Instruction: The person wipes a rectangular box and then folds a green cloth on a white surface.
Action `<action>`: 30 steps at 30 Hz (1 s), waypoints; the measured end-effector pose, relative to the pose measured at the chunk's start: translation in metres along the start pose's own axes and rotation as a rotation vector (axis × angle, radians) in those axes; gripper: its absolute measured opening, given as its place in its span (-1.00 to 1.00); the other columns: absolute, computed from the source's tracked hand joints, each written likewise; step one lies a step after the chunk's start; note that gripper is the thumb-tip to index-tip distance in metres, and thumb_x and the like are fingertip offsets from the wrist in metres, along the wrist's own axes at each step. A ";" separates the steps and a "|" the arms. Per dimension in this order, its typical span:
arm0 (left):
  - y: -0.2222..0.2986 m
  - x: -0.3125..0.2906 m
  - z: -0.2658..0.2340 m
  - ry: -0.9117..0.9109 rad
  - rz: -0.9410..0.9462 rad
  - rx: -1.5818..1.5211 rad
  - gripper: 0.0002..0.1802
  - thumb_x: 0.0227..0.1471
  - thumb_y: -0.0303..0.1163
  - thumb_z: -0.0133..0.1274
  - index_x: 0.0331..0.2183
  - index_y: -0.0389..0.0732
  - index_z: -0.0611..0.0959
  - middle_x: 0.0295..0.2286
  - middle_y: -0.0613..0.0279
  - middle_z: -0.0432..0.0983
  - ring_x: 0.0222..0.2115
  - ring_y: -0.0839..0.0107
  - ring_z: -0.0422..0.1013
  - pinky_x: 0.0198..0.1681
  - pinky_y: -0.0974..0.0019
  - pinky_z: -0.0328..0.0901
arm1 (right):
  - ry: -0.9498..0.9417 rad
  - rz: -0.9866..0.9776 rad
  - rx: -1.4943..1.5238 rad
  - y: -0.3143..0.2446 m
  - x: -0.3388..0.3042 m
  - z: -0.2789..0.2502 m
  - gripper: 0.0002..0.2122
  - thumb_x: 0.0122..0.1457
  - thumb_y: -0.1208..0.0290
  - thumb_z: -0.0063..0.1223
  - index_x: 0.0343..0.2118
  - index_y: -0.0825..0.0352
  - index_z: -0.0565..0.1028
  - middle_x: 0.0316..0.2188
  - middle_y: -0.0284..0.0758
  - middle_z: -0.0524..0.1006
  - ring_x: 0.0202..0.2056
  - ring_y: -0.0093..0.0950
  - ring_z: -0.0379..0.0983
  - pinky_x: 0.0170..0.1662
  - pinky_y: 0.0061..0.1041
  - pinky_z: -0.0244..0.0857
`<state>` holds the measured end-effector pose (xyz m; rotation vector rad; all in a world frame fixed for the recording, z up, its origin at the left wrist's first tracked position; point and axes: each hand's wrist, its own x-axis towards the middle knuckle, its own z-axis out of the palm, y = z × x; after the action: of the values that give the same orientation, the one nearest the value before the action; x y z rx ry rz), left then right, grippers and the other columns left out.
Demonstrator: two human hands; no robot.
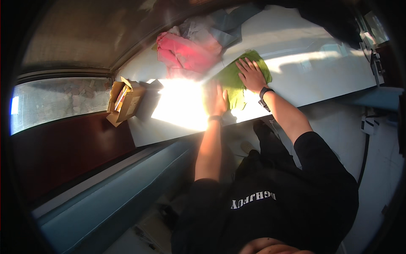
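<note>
We have both hands flat on a green cloth that lies on the white tabletop, near its front edge. Our right hand rests on the cloth's upper part with fingers spread wide, palm down, which looks to us like pinning the fabric so it cannot slide. Our left hand lies open and flat at the cloth's lower left edge, partly washed out by a strong patch of sunlight (so we cannot tell its fingers apart clearly). Neither hand pinches anything.

Farther back on the tabletop sits a loose heap of pink clothes with grey-blue garments just behind it, well apart from the green cloth. At the tabletop's left end stands an open cardboard box, its flaps up; something flat shows inside, too small to identify.
</note>
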<state>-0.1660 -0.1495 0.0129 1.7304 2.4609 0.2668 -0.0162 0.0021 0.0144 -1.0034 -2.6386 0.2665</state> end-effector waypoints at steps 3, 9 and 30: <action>0.019 -0.022 0.005 -0.033 0.038 -0.018 -0.37 0.20 -0.13 -0.31 0.21 -0.23 0.11 0.23 0.01 -0.08 0.26 0.12 -0.20 0.28 0.02 -0.30 | -0.006 0.074 -0.020 0.002 -0.036 -0.003 -0.53 0.23 0.20 -0.24 0.19 0.19 0.21 0.24 -0.33 0.14 0.27 -0.34 -0.06 0.30 -0.23 -0.26; 0.027 -0.056 0.020 0.089 0.205 0.155 -0.36 0.18 -0.05 -0.29 0.18 -0.22 0.20 0.20 0.00 0.03 0.24 0.14 -0.09 0.28 0.05 -0.21 | -0.054 0.135 -0.002 -0.002 -0.106 -0.025 -0.52 0.23 0.21 -0.21 0.20 0.20 0.18 0.23 -0.26 0.15 0.26 -0.26 -0.04 0.29 -0.19 -0.21; 0.066 -0.022 0.003 -0.033 0.272 0.074 -0.35 0.20 -0.04 -0.30 0.20 -0.22 0.15 0.20 0.02 0.04 0.23 0.18 -0.06 0.25 0.09 -0.14 | 0.016 0.175 -0.055 0.035 -0.116 -0.034 -0.53 0.23 0.21 -0.20 0.20 0.19 0.21 0.23 -0.33 0.15 0.27 -0.31 -0.04 0.29 -0.24 -0.20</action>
<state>-0.0971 -0.1478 0.0236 2.0836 2.2356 0.1716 0.0996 -0.0475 0.0112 -1.2520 -2.5590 0.2245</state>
